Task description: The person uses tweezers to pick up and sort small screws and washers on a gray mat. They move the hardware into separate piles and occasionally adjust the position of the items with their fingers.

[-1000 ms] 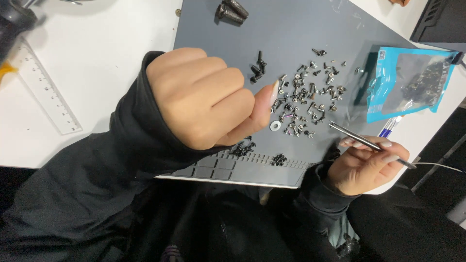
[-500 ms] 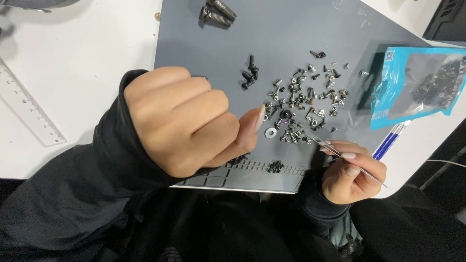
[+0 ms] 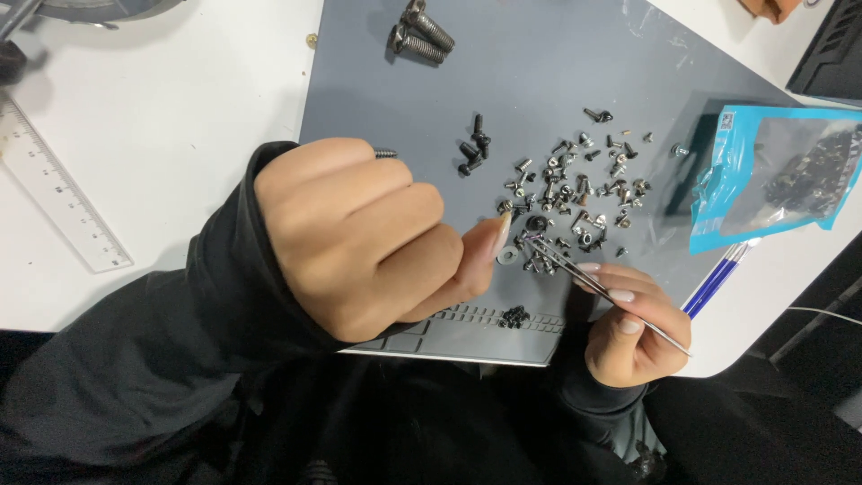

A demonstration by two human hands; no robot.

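Seen from above on a white tabletop (image 3: 180, 135): grey mat (image 3: 539, 72) strewn with small screws (image 3: 575, 193). Left hand (image 3: 359, 238) curled into a fist beside them; right hand (image 3: 628, 328) clamped on tweezers (image 3: 584, 278), tips among the screws. Blue pouch (image 3: 777, 175), ruler (image 3: 54, 193) alongside.

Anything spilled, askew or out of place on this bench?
Only one oddity: a single small screw lies on the white table, off the grey mat where the loose screw pile is.
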